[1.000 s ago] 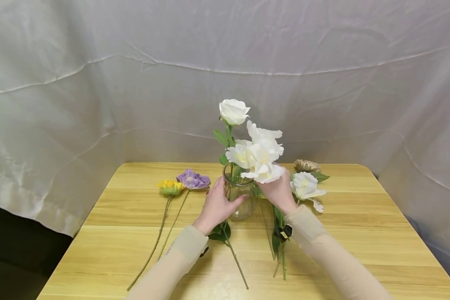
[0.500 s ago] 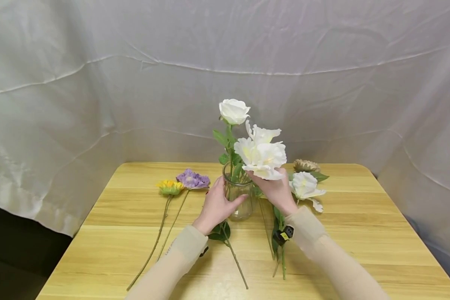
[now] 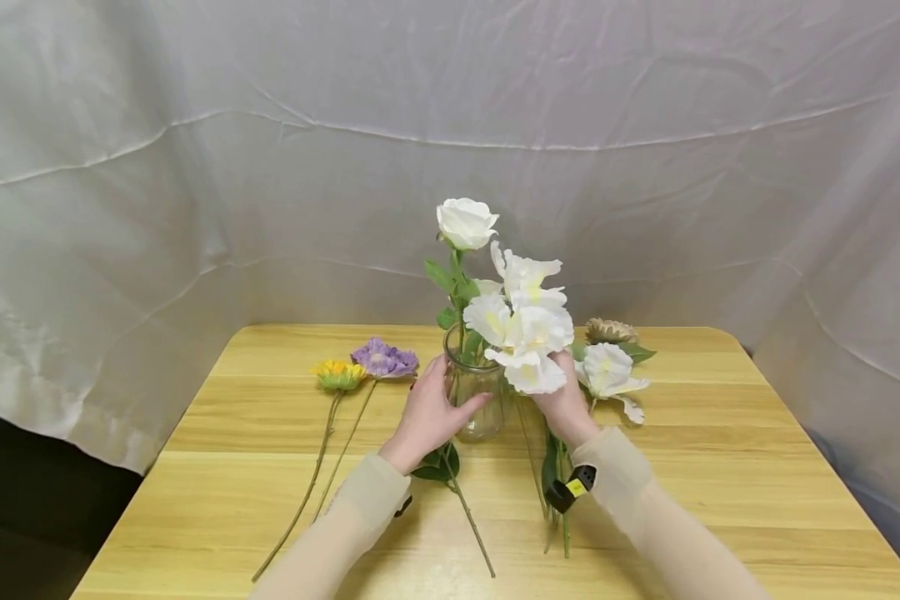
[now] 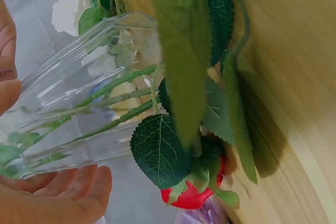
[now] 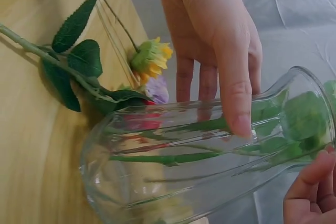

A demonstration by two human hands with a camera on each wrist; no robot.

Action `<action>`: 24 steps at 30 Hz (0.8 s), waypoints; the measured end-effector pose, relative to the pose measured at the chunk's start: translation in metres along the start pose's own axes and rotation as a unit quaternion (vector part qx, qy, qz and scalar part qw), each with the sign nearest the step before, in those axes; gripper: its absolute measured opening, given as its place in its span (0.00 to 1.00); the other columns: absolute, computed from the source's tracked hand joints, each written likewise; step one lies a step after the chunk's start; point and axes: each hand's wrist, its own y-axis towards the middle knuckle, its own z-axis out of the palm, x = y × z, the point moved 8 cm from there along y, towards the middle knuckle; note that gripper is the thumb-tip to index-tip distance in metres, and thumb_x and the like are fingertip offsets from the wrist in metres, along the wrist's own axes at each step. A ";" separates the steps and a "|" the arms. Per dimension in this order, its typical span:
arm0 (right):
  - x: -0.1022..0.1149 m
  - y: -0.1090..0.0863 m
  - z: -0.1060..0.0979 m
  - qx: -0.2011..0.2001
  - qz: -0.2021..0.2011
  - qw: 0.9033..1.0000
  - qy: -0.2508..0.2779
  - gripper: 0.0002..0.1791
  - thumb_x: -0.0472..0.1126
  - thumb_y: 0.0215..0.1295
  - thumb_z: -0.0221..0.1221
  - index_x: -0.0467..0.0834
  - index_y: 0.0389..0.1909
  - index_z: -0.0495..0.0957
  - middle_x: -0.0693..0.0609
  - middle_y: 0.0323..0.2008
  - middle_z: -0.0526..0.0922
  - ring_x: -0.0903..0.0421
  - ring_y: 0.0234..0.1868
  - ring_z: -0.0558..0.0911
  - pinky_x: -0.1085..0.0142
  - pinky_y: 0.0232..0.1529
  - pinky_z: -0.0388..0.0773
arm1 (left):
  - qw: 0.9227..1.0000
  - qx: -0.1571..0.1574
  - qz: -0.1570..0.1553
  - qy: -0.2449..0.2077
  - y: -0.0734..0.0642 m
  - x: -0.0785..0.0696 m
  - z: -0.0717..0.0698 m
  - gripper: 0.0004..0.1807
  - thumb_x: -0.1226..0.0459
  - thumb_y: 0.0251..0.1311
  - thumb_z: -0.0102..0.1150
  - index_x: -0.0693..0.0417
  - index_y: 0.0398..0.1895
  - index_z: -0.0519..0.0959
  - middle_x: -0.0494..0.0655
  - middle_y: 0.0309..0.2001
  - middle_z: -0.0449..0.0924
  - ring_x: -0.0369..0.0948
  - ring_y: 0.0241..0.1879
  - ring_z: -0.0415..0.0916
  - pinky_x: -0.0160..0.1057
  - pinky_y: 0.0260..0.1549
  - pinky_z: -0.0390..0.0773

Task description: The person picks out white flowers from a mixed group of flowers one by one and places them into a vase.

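Observation:
A clear glass vase stands upright with several green stems inside. My left hand grips its left side, with the thumb across the front. A white rose rises tall from the vase's mouth. White ruffled blooms lean out over the rim to the right. My right hand is behind and right of these blooms, partly hidden by them. In the right wrist view its curled fingers are right at the vase's rim; I cannot tell whether they pinch a stem.
Left on the wooden table lie a yellow flower and a purple flower. A red rose lies beside the vase, its stem pointing forward. At right lie another white flower and a brownish flower.
The white ruffled blooms have turned and now hang lower over the vase's right side. My right hand has shifted slightly right and down. The left hand keeps its grip on the vase.

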 end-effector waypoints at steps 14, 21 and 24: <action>-0.024 -0.010 -0.013 0.056 0.023 0.991 -0.118 0.29 0.29 0.62 0.64 0.33 0.64 0.71 0.35 0.62 0.78 0.47 0.62 0.78 0.58 0.66 0.74 | 0.999 -0.007 -0.002 0.039 -0.019 0.009 -0.016 0.34 0.54 0.64 0.66 0.59 0.69 0.70 0.55 0.64 0.76 0.55 0.60 0.78 0.54 0.60 0.79; -0.035 -0.020 -0.023 0.101 0.047 0.988 -0.105 0.27 0.34 0.68 0.62 0.34 0.67 0.70 0.35 0.60 0.80 0.62 0.51 0.84 0.67 0.50 0.84 | 0.997 -0.026 0.044 0.062 -0.029 0.006 -0.027 0.23 0.58 0.66 0.64 0.56 0.61 0.77 0.52 0.55 0.82 0.52 0.53 0.82 0.52 0.55 0.82; -0.040 -0.024 -0.030 0.106 0.064 0.986 -0.113 0.27 0.37 0.69 0.61 0.33 0.67 0.69 0.33 0.55 0.82 0.67 0.42 0.85 0.65 0.46 0.86 | 0.994 -0.032 0.074 0.068 -0.033 0.003 -0.032 0.18 0.62 0.65 0.64 0.56 0.57 0.79 0.50 0.54 0.83 0.50 0.51 0.83 0.48 0.52 0.84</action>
